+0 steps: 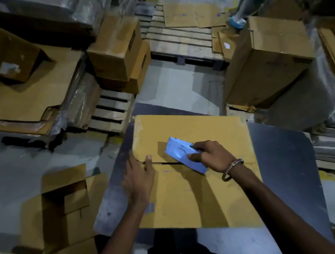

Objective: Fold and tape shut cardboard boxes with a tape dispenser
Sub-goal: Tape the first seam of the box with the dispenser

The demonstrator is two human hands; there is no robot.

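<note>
A brown cardboard box (196, 188) lies on a dark table (284, 165) in front of me, its two top flaps folded down and meeting at a seam across the middle. My left hand (139, 175) presses on the left end of that seam, thumb on the far flap. My right hand (208, 155) grips a blue tape dispenser (183, 155) that rests on the seam just right of the left hand. A metal bangle sits on my right wrist.
An open empty box (65, 206) stands on the floor to the left. Stacked boxes (117, 53) and flat cardboard sheets (3, 95) lie on wooden pallets (179, 39) beyond. A tall box (265, 60) with a fan (252, 1) on top stands at the right.
</note>
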